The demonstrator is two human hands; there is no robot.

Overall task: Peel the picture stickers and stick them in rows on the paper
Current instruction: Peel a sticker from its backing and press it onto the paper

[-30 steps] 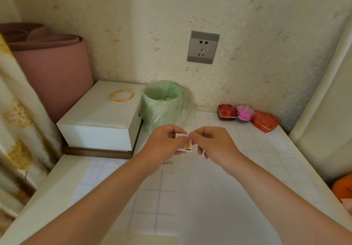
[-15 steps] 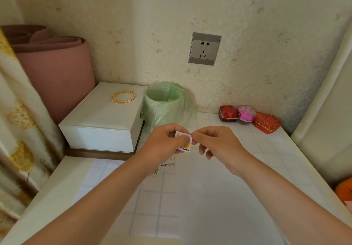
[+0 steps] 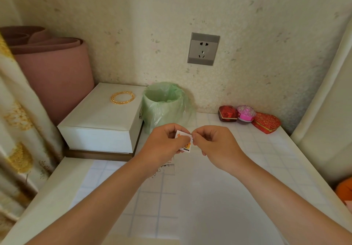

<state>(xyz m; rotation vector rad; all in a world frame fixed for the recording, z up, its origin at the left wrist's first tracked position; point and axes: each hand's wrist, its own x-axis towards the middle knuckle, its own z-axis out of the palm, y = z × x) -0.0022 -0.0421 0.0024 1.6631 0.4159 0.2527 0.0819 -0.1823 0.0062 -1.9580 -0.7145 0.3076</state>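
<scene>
Here we were at the peeling step: our left hand gripped a small white square sticker with an orange picture, held up above the white grid-lined table and in front of the small bin lined with a pale green plastic bag. Its curled fingers closed round the sticker's left side and covered part of it. Our right hand met the sticker at its upper right corner, with the fingers pinched tight on that corner and the rest curled under. Whether the picture layer was parted from its backing was too small for us to tell. Just below our left wrist a scrap of white sheet with black line drawings lay on the table, mostly hidden, and we could not say whether it was the paper or more stickers. We judged that the next move called for a slow, fine pull at the corner so nothing tore. After that the sticky piece would have to come down to the paper and be pressed flat, squared to its row. A curled film sticking to itself seemed the main risk.
</scene>
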